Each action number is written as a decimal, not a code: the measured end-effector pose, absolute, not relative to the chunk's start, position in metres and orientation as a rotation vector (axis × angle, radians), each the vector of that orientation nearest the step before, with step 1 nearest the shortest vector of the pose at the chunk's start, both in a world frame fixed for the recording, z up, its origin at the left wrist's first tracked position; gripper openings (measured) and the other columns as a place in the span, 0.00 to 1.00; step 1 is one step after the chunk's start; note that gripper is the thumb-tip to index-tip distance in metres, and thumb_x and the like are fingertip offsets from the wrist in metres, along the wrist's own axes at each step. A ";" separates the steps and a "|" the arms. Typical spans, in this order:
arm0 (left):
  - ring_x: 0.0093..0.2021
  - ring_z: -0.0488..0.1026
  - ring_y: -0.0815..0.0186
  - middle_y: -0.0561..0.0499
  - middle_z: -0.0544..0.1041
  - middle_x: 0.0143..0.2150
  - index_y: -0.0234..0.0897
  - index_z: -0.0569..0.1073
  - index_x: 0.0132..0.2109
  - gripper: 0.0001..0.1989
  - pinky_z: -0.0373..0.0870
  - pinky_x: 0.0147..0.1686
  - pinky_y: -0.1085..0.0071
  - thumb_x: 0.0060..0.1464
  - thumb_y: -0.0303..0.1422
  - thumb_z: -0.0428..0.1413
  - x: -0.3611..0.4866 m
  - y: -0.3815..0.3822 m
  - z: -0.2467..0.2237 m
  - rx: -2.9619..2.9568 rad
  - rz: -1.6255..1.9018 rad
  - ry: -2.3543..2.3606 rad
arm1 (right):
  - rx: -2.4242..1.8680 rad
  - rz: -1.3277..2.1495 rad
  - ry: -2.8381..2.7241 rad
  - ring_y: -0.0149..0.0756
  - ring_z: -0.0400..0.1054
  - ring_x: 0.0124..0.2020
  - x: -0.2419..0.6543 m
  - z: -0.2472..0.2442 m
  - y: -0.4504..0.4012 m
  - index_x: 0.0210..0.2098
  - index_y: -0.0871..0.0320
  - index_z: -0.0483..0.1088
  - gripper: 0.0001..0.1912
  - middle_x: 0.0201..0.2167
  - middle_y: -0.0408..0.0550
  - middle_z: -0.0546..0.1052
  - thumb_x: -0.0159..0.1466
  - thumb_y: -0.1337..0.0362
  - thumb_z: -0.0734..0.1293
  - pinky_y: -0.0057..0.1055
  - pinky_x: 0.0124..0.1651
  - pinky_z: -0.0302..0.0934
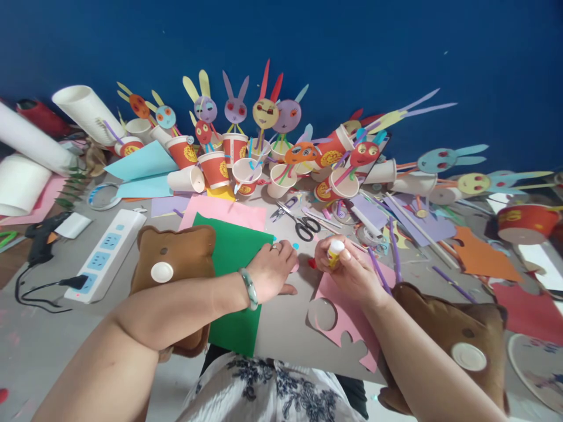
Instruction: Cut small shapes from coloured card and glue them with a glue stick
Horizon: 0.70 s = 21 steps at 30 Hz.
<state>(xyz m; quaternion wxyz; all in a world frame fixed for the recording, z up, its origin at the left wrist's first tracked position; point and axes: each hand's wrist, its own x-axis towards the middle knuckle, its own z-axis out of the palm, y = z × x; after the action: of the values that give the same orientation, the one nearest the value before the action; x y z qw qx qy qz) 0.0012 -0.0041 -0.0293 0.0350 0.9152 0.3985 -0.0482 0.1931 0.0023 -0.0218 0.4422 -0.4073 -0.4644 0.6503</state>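
A small glue stick (336,253) with a white cap and yellow body is held upright in my right hand (354,272), fingers and thumb wrapped round it. My left hand (269,272), with a ring and a jade-coloured bangle (250,288), reaches over the right edge of a green paper sheet (237,316). Its thumb is apart from the bent fingers, which rest at the grey table. A small pink bit (295,268) shows by the fingertips, partly hidden. Under my right hand lies pink paper (347,310) with round holes cut out.
Black-handled scissors (305,227) lie just beyond my hands. Paper cups (213,170) with rabbit-faced figures line the blue wall. Brown cushions (173,252) flank the work area. At left are a power strip (108,255) and a glue gun (41,240) with its cord.
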 end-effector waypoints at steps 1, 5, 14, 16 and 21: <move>0.51 0.67 0.54 0.34 0.65 0.58 0.29 0.63 0.59 0.39 0.61 0.45 0.63 0.52 0.57 0.53 0.001 -0.004 -0.029 2.815 -0.147 1.224 | -1.023 1.623 -1.159 0.34 0.54 0.24 0.193 -0.022 0.003 0.35 0.52 0.71 0.18 0.25 0.44 0.63 0.61 0.44 0.64 0.33 0.27 0.51; 0.50 0.67 0.54 0.35 0.66 0.57 0.30 0.64 0.58 0.38 0.62 0.45 0.64 0.52 0.57 0.53 0.001 -0.004 -0.028 2.811 -0.152 1.230 | -1.022 1.595 -1.226 0.36 0.56 0.25 0.195 -0.024 0.005 0.33 0.52 0.73 0.20 0.25 0.46 0.64 0.60 0.42 0.63 0.34 0.26 0.51; 0.50 0.67 0.54 0.34 0.66 0.58 0.29 0.63 0.59 0.39 0.62 0.45 0.63 0.51 0.57 0.54 0.001 -0.004 -0.028 2.810 -0.144 1.227 | -1.007 1.513 -1.233 0.35 0.55 0.27 0.191 -0.020 0.004 0.31 0.51 0.68 0.16 0.26 0.43 0.63 0.58 0.46 0.69 0.32 0.28 0.52; 0.51 0.67 0.54 0.34 0.66 0.58 0.28 0.62 0.60 0.40 0.62 0.45 0.63 0.51 0.57 0.54 0.001 -0.005 -0.027 2.813 -0.145 1.229 | -0.997 1.535 -1.218 0.34 0.55 0.27 0.191 -0.020 0.005 0.34 0.51 0.69 0.15 0.27 0.43 0.63 0.59 0.47 0.68 0.32 0.28 0.53; 0.51 0.67 0.53 0.33 0.65 0.58 0.26 0.61 0.61 0.42 0.62 0.45 0.63 0.52 0.57 0.54 0.001 -0.005 -0.027 2.812 -0.159 1.230 | -1.020 1.639 -1.149 0.33 0.58 0.28 0.190 -0.017 0.007 0.42 0.50 0.68 0.15 0.32 0.44 0.66 0.57 0.57 0.71 0.32 0.32 0.58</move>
<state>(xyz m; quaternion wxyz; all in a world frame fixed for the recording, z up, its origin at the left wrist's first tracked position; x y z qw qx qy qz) 0.0011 -0.0049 -0.0268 0.0339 0.9144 0.4001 -0.0516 0.1903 0.0068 -0.0167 0.4329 -0.4094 -0.4609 0.6576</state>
